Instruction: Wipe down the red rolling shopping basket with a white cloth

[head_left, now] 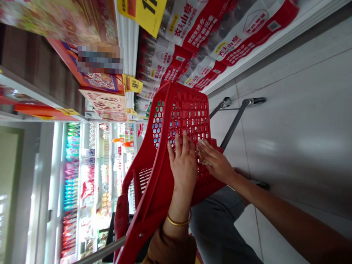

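Noting from the head view: both my hands lie on the mesh wall of the red plastic shopping basket (191, 119), its long axis running from the handle toward the shelf of bottled water (182, 56). My left hand (182, 163) is open, fingers spread, nearer the basket's rim. My right hand (214, 161) lies lightly curled across the mesh; whether it grips, I cannot tell.
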`<state>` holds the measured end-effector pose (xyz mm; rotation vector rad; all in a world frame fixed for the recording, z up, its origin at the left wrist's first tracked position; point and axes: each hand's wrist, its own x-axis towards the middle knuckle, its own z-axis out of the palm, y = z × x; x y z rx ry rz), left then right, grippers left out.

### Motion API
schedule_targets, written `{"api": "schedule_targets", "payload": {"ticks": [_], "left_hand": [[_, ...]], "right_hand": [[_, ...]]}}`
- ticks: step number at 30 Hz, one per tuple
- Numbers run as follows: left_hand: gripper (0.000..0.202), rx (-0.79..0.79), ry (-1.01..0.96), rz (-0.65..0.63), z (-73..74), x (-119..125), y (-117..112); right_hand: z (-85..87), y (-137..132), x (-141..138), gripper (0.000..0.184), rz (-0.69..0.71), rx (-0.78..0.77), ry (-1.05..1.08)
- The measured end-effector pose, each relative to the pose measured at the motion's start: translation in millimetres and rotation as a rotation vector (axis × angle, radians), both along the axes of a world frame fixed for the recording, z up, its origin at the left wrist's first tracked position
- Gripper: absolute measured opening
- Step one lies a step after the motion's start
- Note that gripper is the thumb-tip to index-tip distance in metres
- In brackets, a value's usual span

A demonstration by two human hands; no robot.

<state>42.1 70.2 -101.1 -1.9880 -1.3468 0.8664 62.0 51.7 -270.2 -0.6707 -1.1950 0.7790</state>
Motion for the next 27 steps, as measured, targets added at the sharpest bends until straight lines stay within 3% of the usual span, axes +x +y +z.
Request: {"api": "schedule_targets", "payload": {"ticks": [3, 6, 10, 15, 18, 27], "left_hand": [[0.044, 0.002, 0.001, 0.000, 1.3, 0.9, 0.4], [0.043, -0.003, 0.005, 0.000, 1.7, 1.3, 0.6], [0.046, -0.002, -0.007, -0.003, 0.1, 1.3, -0.5], [0.049, -0.019, -0.032, -0.010, -1.8, 2.9, -7.6], [0.051, -0.033, -0.029, -0.004, -1.0, 4.8, -13.3], [0.048, -0.058, -0.047, -0.002, -1.4, -5.2, -27.9]], "right_hand": [[-6.3, -9.4, -2.0, 0.042, -0.019, -0.012, 0.027], [-9.5, -1.8, 2.8, 0.036, -0.135, -0.059, 0.100], [-4.3, 41.5, 25.2, 0.038, -0.312, -0.221, 0.146], [1.3, 86.1, 41.2, 0.057, -0.265, -0.238, 0.104], [0.1, 79.6, 32.7, 0.063, -0.187, -0.184, 0.081], [-1.0, 26.5, 8.4, 0.074, -0.181, -0.124, 0.021]]}}
